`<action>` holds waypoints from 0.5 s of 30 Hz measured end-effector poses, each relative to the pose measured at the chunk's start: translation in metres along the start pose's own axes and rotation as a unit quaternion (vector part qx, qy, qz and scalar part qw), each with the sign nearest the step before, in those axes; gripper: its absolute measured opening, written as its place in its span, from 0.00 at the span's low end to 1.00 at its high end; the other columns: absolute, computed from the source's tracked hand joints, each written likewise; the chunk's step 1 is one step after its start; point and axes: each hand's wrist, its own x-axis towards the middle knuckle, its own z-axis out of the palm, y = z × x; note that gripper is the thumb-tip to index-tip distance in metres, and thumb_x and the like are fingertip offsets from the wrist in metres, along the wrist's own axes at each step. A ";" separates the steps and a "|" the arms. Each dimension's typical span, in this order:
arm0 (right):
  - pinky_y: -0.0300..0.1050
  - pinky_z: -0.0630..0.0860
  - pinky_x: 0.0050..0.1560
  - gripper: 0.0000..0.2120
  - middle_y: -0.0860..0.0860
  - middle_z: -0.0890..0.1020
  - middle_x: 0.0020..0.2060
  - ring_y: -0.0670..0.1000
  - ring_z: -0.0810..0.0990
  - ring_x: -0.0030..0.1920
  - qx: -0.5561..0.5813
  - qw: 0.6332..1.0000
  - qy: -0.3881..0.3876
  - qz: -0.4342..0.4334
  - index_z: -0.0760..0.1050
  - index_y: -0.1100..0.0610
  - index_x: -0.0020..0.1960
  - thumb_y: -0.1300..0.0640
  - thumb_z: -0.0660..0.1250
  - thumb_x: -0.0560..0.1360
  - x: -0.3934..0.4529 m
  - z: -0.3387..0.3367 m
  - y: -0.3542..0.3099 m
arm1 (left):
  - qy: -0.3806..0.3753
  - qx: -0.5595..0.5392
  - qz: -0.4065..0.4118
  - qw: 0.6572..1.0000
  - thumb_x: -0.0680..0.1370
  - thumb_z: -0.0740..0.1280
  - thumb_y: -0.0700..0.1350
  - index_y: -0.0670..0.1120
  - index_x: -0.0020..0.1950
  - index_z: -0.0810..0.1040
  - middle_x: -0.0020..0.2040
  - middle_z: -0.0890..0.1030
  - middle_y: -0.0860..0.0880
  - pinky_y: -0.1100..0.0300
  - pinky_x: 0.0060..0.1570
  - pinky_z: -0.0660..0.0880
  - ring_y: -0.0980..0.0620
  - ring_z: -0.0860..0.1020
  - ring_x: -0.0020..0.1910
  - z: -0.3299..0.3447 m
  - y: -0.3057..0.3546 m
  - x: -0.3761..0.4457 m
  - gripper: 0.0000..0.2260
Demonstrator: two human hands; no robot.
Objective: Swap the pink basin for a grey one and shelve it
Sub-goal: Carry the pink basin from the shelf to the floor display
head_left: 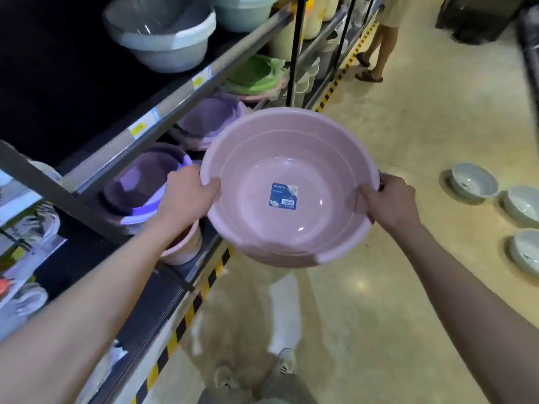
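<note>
I hold a round pink basin [288,158] in front of me, level with the lower shelf, with a blue label stuck inside its bottom. My left hand [186,196] grips its left rim, thumb inside. My right hand [390,199] grips the right rim, thumb inside too. Three grey basins lie on the floor at the right: one [472,182], a second [522,204] and a third [528,252] at the frame edge. More grey basins [163,33] are stacked on the upper shelf at top left.
The metal shelf rack [163,112] runs along the left, with purple basins [145,185], green lids [256,74] and a small pink tub [183,246] on the lower level. Yellow-black tape edges its base. Another person's legs [376,53] stand up the aisle.
</note>
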 end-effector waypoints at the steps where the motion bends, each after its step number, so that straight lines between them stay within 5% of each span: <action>1: 0.44 0.75 0.36 0.12 0.56 0.83 0.28 0.59 0.81 0.36 0.007 1.000 0.002 0.004 0.80 0.62 0.41 0.54 0.62 0.73 0.000 -0.009 0.002 | -0.007 0.003 -0.003 1.000 0.75 0.65 0.50 0.40 0.40 0.77 0.36 0.82 0.42 0.50 0.37 0.78 0.38 0.80 0.39 -0.002 0.010 -0.001 0.13; 3: 0.46 0.76 0.36 0.12 0.57 0.83 0.29 0.60 0.81 0.37 0.022 1.000 0.006 0.017 0.81 0.61 0.41 0.54 0.63 0.72 0.001 -0.021 0.008 | -0.018 0.007 -0.007 1.000 0.74 0.65 0.50 0.40 0.42 0.78 0.36 0.83 0.41 0.48 0.41 0.80 0.38 0.81 0.39 0.000 0.023 -0.002 0.13; 7: 0.44 0.72 0.32 0.12 0.58 0.82 0.29 0.61 0.81 0.38 0.025 0.999 0.008 0.021 0.80 0.62 0.41 0.55 0.63 0.72 0.020 -0.040 0.020 | -0.018 0.005 0.000 1.000 0.75 0.66 0.49 0.42 0.38 0.77 0.31 0.82 0.45 0.54 0.35 0.75 0.43 0.81 0.37 0.013 0.047 0.003 0.11; 13: 0.49 0.76 0.38 0.12 0.58 0.82 0.30 0.61 0.80 0.38 0.024 0.999 0.027 0.008 0.79 0.61 0.38 0.54 0.63 0.72 0.060 -0.055 0.040 | -0.012 -0.004 0.049 0.999 0.78 0.64 0.47 0.49 0.39 0.76 0.31 0.81 0.53 0.62 0.26 0.70 0.55 0.80 0.28 0.038 0.082 0.029 0.08; 15: 0.48 0.74 0.38 0.11 0.58 0.82 0.30 0.62 0.79 0.39 0.020 0.999 0.032 0.012 0.77 0.61 0.36 0.54 0.63 0.71 0.077 -0.055 0.046 | -0.017 -0.001 0.053 0.998 0.78 0.64 0.47 0.48 0.42 0.78 0.33 0.82 0.51 0.60 0.30 0.73 0.52 0.81 0.31 0.049 0.088 0.046 0.07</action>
